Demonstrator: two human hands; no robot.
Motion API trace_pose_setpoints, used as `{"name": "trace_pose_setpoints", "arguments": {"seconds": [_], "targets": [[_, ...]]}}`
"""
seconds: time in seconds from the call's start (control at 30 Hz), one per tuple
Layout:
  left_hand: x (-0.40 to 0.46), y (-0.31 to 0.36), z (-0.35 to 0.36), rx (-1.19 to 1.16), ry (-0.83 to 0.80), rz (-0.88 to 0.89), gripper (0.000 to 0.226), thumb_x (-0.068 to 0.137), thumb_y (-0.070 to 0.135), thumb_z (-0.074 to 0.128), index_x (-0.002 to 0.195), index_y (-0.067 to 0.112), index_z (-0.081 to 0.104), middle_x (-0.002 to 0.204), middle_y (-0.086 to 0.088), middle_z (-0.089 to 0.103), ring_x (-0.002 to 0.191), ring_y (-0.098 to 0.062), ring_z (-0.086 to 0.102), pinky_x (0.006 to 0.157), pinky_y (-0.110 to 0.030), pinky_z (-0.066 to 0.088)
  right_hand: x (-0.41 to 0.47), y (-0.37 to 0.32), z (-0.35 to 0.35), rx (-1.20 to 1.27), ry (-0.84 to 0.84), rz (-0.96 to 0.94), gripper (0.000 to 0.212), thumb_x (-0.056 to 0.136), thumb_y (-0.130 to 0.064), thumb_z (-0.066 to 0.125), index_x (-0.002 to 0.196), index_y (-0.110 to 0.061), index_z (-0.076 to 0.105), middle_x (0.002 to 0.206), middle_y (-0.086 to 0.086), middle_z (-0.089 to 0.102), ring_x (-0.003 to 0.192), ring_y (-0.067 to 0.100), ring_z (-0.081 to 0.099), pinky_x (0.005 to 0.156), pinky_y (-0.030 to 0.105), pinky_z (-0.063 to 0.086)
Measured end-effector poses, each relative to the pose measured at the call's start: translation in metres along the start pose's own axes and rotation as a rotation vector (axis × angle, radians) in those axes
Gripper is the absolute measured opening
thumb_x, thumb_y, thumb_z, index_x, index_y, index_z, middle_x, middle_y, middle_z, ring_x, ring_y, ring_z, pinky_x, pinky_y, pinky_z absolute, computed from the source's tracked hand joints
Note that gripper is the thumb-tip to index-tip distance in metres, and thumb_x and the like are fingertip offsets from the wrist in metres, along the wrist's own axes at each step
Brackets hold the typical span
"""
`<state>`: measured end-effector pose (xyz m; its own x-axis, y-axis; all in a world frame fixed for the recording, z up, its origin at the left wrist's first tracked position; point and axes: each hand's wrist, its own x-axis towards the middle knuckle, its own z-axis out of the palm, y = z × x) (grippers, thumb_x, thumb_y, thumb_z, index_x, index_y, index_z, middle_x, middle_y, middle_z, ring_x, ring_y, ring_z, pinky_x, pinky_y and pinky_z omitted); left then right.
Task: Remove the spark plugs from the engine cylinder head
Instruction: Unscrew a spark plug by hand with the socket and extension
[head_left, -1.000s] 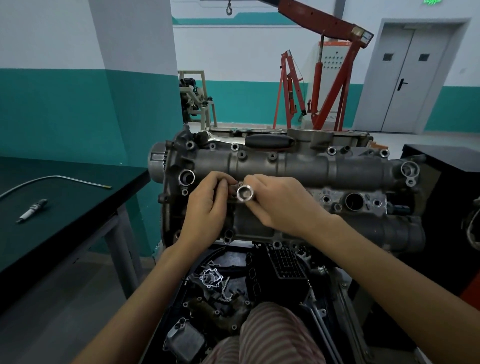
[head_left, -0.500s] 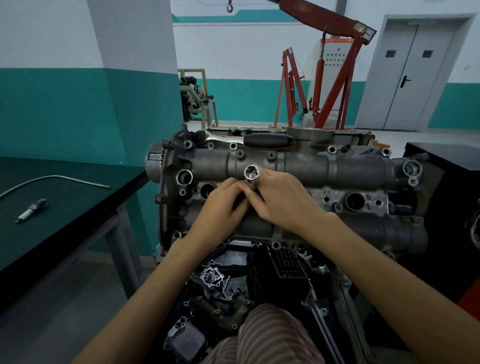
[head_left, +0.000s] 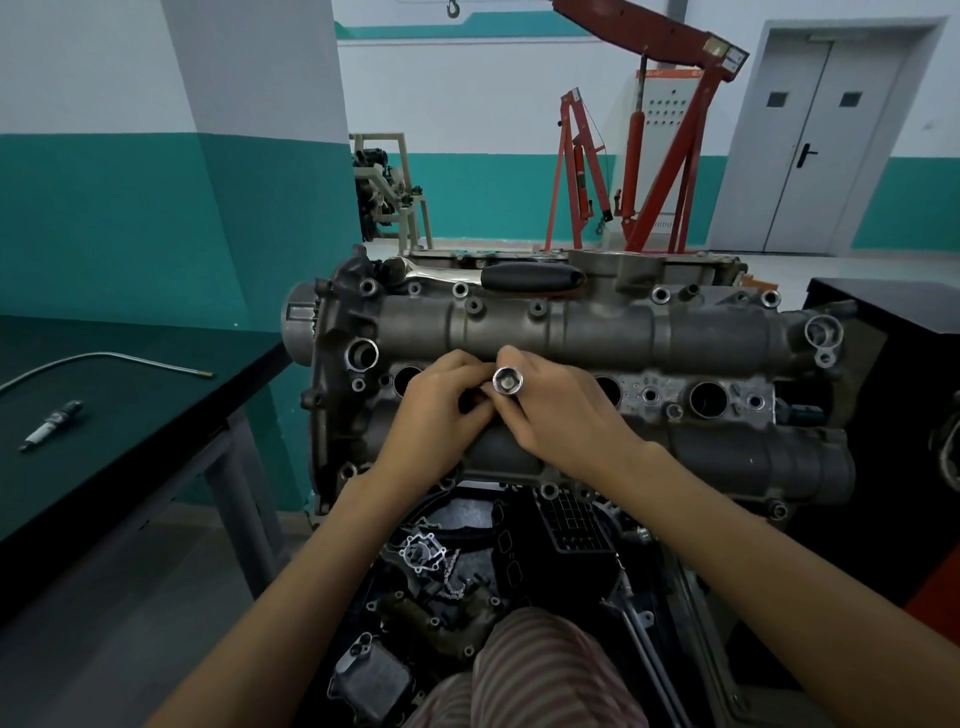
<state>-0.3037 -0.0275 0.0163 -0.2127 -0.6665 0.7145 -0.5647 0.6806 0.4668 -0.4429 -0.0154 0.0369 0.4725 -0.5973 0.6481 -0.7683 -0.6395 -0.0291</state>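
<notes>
While your right hand (head_left: 566, 415) and left hand (head_left: 441, 410) fingers pinch the socket (head_left: 508, 382), twist it straight, pulling toward six o'clock.

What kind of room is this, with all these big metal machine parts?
Probably a car repair workshop or training garage: a grey metal engine cylinder head sits in front, a red hydraulic engine hoist stands behind, and a loose spark plug lies on the dark workbench.

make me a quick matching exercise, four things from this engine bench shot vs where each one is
Things:
1. spark plug
2. socket
3. ratchet handle
4. engine hoist

Places:
A. on top of the cylinder head, far edge
B. by the far wall
C. between the fingers of both hands
D. on the dark table, at left

Pairs: 1-D, 2-C, 3-A, 4-B
</notes>
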Motion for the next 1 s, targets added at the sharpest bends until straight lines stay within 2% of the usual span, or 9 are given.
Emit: {"name": "trace_pose_setpoints", "arguments": {"seconds": [0.13, 0.3, 0.4, 0.47, 0.53, 0.63, 0.73, 0.87, 1.0], "targets": [[0.0, -0.003, -0.001, 0.011, 0.024, 0.035, 0.013, 0.075, -0.004, 0.067, 0.087, 0.003, 0.068, 0.079, 0.01, 0.054, 0.071, 0.002, 0.051, 0.066, -0.004, 0.037, 0.001, -0.003, 0.0, -0.021, -0.008, -0.035, 0.01, 0.087, -0.011, 0.054, 0.085, -0.002, 0.05, 0.077, 0.013, 0.058, 0.064, 0.034, 0.056, 0.051, 0.036, 0.041], [0.0, -0.003, -0.002, -0.002, -0.002, 0.005, 0.019, 0.077, -0.003, 0.066, 0.094, 0.006, 0.066, 0.082, 0.017, 0.052, 0.076, 0.001, 0.053, 0.07, -0.003, 0.035, 0.002, -0.001, 0.003, -0.026, -0.011, -0.006, 0.011, 0.091, -0.017, 0.047, 0.086, -0.012, 0.039, 0.08, 0.007, 0.055, 0.068, 0.029, 0.054, 0.054, 0.029, 0.03], [-0.005, -0.002, -0.01, -0.089, -0.051, 0.029, 0.03, 0.081, -0.003, 0.061, 0.108, 0.01, 0.062, 0.099, 0.005, 0.058, 0.093, -0.003, 0.055, 0.08, -0.006, 0.038, 0.0, 0.0, 0.005, 0.008, 0.001, 0.004, 0.014, 0.091, -0.016, 0.047, 0.085, -0.015, 0.034, 0.086, 0.008, 0.057, 0.074, 0.029, 0.054, 0.057, 0.03, 0.032], [-0.011, 0.002, -0.015, -0.171, -0.08, 0.064, 0.045, 0.081, -0.002, 0.057, 0.124, 0.013, 0.053, 0.118, 0.001, 0.057, 0.11, -0.001, 0.051, 0.092, -0.01, 0.037, 0.001, 0.002, 0.005, 0.037, 0.0, 0.021, 0.009, 0.088, -0.015, 0.049, 0.092, -0.009, 0.043, 0.096, 0.01, 0.059, 0.084, 0.029, 0.055, 0.061, 0.031, 0.036], [-0.016, 0.008, -0.018, -0.197, -0.094, 0.094, 0.054, 0.083, 0.003, 0.055, 0.135, 0.015, 0.042, 0.132, 0.001, 0.051, 0.124, -0.004, 0.044, 0.102, -0.017, 0.034, 0.002, 0.003, 0.006, 0.08, -0.016, 0.059, 0.025, 0.085, -0.015, 0.051, 0.107, -0.003, 0.047, 0.106, 0.011, 0.059, 0.094, 0.029, 0.055, 0.069, 0.034, 0.043], [-0.017, 0.016, -0.019, -0.179, -0.056, 0.157, 0.048, 0.089, 0.003, 0.054, 0.134, 0.011, 0.043, 0.137, -0.002, 0.049, 0.13, -0.006, 0.041, 0.107, -0.023, 0.034, 0.001, 0.004, 0.007, 0.138, -0.037, 0.067, 0.04, 0.083, -0.015, 0.054, 0.12, -0.002, 0.046, 0.115, 0.013, 0.055, 0.104, 0.03, 0.053, 0.081, 0.041, 0.044], [-0.016, 0.02, -0.017, -0.161, -0.003, 0.171, 0.037, 0.088, 0.002, 0.057, 0.124, 0.007, 0.057, 0.129, 0.002, 0.055, 0.121, -0.004, 0.051, 0.1, -0.024, 0.043, -0.001, 0.005, 0.009, 0.195, -0.033, 0.113, 0.038, 0.083, -0.015, 0.056, 0.118, -0.002, 0.047, 0.115, 0.013, 0.053, 0.104, 0.029, 0.053, 0.084, 0.04, 0.042], [-0.021, 0.022, -0.009, -0.149, 0.172, 0.116, 0.021, 0.081, 0.008, 0.069, 0.102, 0.008, 0.07, 0.094, 0.009, 0.068, 0.088, -0.002, 0.065, 0.075, -0.031, 0.053, -0.006, 0.005, 0.012, 0.3, 0.047, 0.212, 0.028, 0.078, -0.02, 0.063, 0.098, -0.012, 0.044, 0.098, 0.002, 0.053, 0.087, 0.019, 0.053, 0.071, 0.032, 0.043], [-0.016, 0.022, -0.005, -0.055, 0.265, 0.033, 0.021, 0.073, 0.024, 0.078, 0.076, 0.01, 0.063, 0.074, 0.005, 0.067, 0.068, -0.007, 0.062, 0.061, -0.03, 0.049, -0.006, 0.008, 0.013, 0.307, 0.085, 0.25, 0.02, 0.076, -0.017, 0.066, 0.083, -0.015, 0.048, 0.085, 0.0, 0.057, 0.077, 0.018, 0.054, 0.061, 0.032, 0.041]]}}
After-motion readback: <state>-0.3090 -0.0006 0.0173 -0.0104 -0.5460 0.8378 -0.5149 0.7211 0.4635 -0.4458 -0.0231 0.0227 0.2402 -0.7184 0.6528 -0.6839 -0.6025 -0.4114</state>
